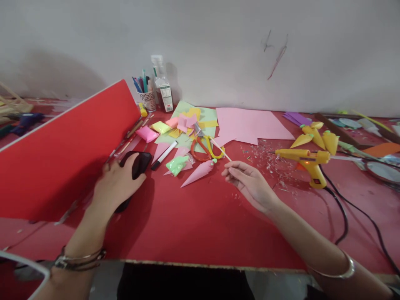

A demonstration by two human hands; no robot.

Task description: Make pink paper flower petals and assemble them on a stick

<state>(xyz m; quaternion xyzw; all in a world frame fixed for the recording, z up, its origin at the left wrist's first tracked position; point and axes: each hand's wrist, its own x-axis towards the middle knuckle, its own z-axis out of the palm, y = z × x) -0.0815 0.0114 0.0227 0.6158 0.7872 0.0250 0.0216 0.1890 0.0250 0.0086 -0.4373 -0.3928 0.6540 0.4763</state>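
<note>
My left hand (117,183) lies on a black phone (137,166) on the red table, fingers curled over it. My right hand (248,181) pinches a thin white stick (220,149) that points up and left toward the orange-handled scissors (203,148). A pink paper cone (198,173) with a green tip lies just left of my right hand. A green packet (176,164) and a black-capped marker (164,155) sit between my hands.
A big red board (62,150) leans at the left. A yellow glue gun (308,160) stands at the right, its black cable (343,216) trailing toward me. Yellow cones (315,135), pink paper (250,123), a pen cup (146,96) and a bottle (162,85) sit further back.
</note>
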